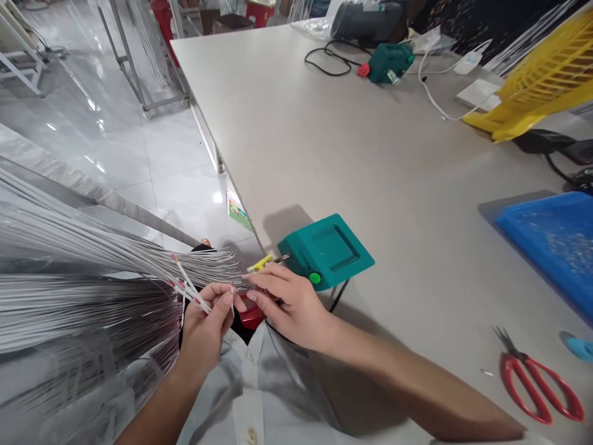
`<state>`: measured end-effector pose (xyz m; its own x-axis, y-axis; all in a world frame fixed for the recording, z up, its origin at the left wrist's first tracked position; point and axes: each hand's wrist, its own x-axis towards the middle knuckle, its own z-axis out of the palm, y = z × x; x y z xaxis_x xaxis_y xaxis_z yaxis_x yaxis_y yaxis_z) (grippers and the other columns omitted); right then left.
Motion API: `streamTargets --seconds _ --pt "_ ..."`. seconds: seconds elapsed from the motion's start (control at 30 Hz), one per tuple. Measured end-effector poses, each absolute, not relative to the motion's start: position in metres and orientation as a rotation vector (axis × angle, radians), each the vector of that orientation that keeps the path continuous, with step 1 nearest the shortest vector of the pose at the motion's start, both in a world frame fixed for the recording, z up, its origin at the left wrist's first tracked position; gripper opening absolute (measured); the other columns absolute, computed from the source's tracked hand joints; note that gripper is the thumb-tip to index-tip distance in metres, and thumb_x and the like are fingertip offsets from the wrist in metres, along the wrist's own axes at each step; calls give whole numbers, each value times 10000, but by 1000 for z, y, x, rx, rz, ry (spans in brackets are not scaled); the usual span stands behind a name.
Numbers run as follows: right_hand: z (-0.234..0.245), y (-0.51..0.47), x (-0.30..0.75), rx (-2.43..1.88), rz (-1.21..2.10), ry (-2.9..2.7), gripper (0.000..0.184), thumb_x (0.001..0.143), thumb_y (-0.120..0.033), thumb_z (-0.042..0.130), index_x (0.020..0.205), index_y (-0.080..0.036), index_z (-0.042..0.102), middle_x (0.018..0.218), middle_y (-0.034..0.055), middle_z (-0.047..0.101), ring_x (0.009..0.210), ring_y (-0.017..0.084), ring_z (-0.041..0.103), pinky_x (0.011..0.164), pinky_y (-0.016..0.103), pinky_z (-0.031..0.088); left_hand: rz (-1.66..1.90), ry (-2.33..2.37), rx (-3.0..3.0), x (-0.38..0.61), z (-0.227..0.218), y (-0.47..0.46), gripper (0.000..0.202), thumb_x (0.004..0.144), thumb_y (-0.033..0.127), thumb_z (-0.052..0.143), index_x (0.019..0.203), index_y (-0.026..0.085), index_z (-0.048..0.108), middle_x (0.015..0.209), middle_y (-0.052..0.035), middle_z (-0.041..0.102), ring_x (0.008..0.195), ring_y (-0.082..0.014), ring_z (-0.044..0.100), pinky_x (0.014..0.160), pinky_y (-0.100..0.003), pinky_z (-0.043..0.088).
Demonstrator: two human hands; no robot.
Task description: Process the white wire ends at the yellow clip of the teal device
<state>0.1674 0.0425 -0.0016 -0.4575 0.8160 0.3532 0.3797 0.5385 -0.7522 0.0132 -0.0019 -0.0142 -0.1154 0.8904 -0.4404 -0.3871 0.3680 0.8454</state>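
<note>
My left hand (208, 324) is closed on several white wires (188, 283) with red ends, pinching one of them between thumb and fingers near its tip. Just to the right, my right hand (290, 303) is held with thumb and forefinger apart, its fingertips close to that wire end. I see nothing clearly held in it. A green device (327, 250) with a round green button sits at the table edge beyond my right hand. A yellow piece (260, 263) with a metal part sticks out from its left side. A large bundle of grey-white wires (92, 228) stretches in from the left.
Red-handled scissors (540, 377) lie at the right of the table (370, 154), below a blue tray (556, 241). A yellow fan (546, 74) stands far right. Another green device (391, 62) and cables are at the back. A wheeled metal rack (130, 80) stands on the floor.
</note>
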Motion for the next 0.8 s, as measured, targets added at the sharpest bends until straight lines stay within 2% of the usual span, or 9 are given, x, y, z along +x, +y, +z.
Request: streamTargets --seconds 0.1,0.27,0.37,0.5,0.6,0.67,0.73,0.8 --pt "-11 40 156 -967 1024 -1873 188 812 -212 534 954 -145 638 789 59 609 683 121 590 630 251 511 1144 1204 484 16 -12 -3 170 721 298 634 713 137 579 523 25 563 332 3 294 327 -138 161" --pt "-19 40 148 -903 1118 -1716 141 805 -248 559 823 -194 688 743 33 624 683 113 588 641 242 497 1109 1184 491 17 -16 -4 183 729 291 633 662 136 564 511 34 526 339 10 275 334 -133 144" --pt "-20 39 148 -910 1274 -1565 164 795 -285 580 720 -186 687 632 22 628 635 118 576 634 252 495 1081 1186 532 17 -18 -5 174 729 291 636 680 134 578 510 32 525 355 3 283 344 -136 156" --pt "-20 40 150 -893 1544 -1386 190 780 -318 596 686 -167 661 549 -6 573 508 100 539 537 243 485 1055 1189 570 19 -21 -7 186 726 299 642 665 134 581 501 31 532 373 -6 302 361 -138 175" --pt "-14 45 157 -910 1439 -1493 142 774 -284 601 732 -167 671 648 26 613 596 118 572 577 260 496 1015 1271 578 18 -25 -8 168 717 303 650 709 141 609 536 17 587 367 -11 309 355 -144 185" --pt "-8 50 163 -977 1251 -1512 124 779 -266 593 810 -179 675 743 52 640 684 137 588 618 279 505 1005 1379 612 16 -28 -9 185 694 306 670 772 142 642 647 -20 659 374 -19 351 353 -156 228" --pt "-3 53 168 -1015 1116 -1489 142 803 -258 557 867 -192 665 781 59 645 710 143 590 621 283 508 1044 1499 635 13 -31 -8 245 662 308 694 839 140 663 790 -61 693 442 -51 464 391 -174 319" --pt "-1 53 169 -1000 1050 -1526 150 820 -242 529 879 -189 657 777 61 645 718 146 592 630 286 509 1106 1565 622 10 -34 -6 299 636 303 713 884 143 664 852 -71 693 587 -101 570 495 -193 412"
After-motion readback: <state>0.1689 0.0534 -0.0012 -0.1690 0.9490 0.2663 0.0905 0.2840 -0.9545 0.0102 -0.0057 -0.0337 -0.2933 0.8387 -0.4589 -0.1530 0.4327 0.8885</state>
